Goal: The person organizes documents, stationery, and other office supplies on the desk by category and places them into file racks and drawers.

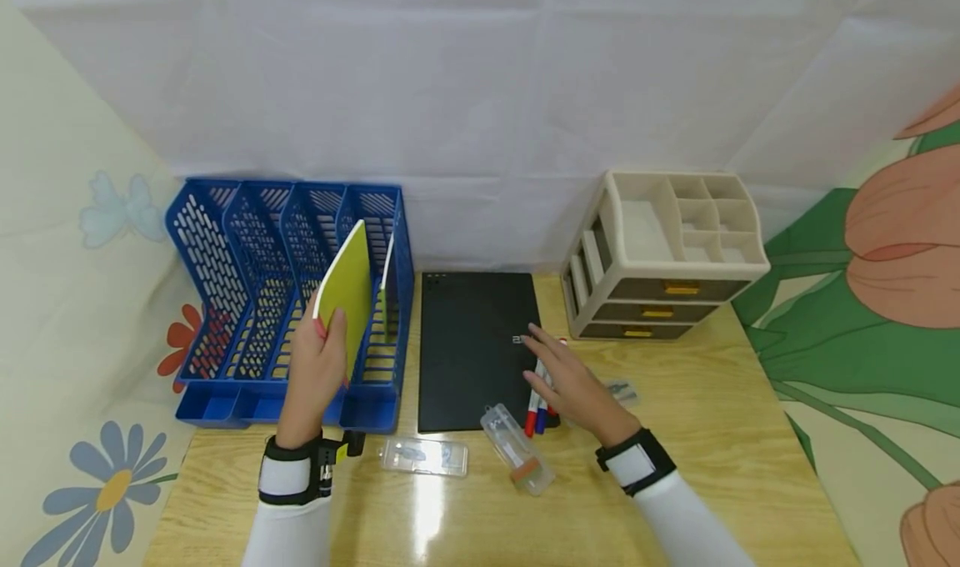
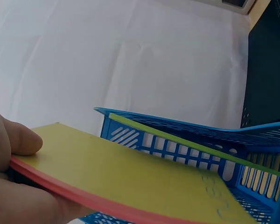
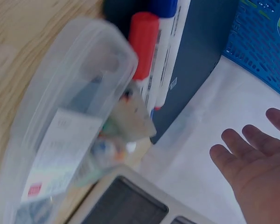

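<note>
Yellow-green pad (image 1: 352, 292): tilted within the blue file rack (image 1: 258, 254), right half, exact slot can't tell. Left hand (image 1: 315, 363) grips its near edge, thumb on the yellow face. Probably light and thin, fairly stiff with some give (edge bows slightly), smooth cover may slide, not fragile but corners could bend. Best hold: near edge, thumb flat on one face, fingers on the other. Count: 1 held, plus 1 green-edged sheet (image 2: 186, 143) standing in the rack's rightmost slot.

Right hand (image 1: 577, 388), right of the rack, holds nothing: fingers straight, spread, over markers (image 1: 533, 410). Contact unclear. Markers: at least 2, red and blue caps, rest hidden.

Rack: 1, four slots. Black board (image 1: 472, 342): 1, just right of rack. Clear plastic cases (image 1: 424, 457): 2, right of the rack's front, on tabletop (image 1: 697, 467). Small packet (image 1: 622, 392): 1, well right of rack. Drawer unit (image 1: 630, 254): 1, three drawers, also well right of rack.
</note>
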Motion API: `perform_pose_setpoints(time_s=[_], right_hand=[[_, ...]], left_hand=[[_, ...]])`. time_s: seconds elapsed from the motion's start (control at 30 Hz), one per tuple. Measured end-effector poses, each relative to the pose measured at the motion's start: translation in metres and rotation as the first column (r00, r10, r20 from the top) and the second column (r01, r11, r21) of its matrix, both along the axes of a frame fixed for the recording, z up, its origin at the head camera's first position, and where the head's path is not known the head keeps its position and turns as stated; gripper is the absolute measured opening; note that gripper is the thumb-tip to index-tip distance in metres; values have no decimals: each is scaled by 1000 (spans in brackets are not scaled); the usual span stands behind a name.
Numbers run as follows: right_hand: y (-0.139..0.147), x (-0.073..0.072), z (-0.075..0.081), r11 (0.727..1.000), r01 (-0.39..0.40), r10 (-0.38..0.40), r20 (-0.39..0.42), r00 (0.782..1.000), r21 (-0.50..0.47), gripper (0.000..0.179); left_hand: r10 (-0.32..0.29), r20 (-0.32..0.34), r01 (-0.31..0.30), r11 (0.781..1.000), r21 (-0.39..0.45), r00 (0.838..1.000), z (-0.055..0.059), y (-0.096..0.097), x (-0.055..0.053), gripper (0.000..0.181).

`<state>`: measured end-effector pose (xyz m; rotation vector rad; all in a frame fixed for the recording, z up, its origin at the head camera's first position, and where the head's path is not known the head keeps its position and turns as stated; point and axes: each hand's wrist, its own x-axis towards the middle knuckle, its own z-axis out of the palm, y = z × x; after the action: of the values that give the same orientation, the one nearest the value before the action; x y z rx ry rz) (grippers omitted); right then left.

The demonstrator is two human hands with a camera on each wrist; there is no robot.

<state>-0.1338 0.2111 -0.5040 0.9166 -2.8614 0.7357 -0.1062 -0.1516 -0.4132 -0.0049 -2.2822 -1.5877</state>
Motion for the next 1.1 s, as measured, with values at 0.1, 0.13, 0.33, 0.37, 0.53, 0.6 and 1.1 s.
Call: perform_pose_setpoints(time_s=[0.1,0.13,0.33,0.37,0.53,0.6,1.1], right_hand=[[-6,-2,-3,1000,17,-16,51,999,-19,55],[-8,-2,-4,999,23,-21,67,998,-28,55],[-16,-4,-6,998,45,-39,103,994,-54,55],[-17,-5,-7,998,44,-38,101,994,-55,55],[-22,-7,-10,999,27,-22,127,992,-40,56],[-24,-8,-11,999,27,-20,148,989,-41,56],[-24,-1,-24,997,24,-10,181,983,-77,56]], left_hand=[[-9,-5,9,1000,28,1000,-1,-1,-6,42],[-15,-9,16,999,36,1000,-1,0,-8,42],[-16,-34,19,998,67,999,-3,2,-20,42],[-14,-39,17,998,68,999,-3,2,-23,42],[-9,-58,12,999,42,998,-9,5,-35,43],[-5,-58,6,1000,22,998,-14,5,-40,43],[22,-21,-22,1000,11,1000,-50,3,-68,45]])
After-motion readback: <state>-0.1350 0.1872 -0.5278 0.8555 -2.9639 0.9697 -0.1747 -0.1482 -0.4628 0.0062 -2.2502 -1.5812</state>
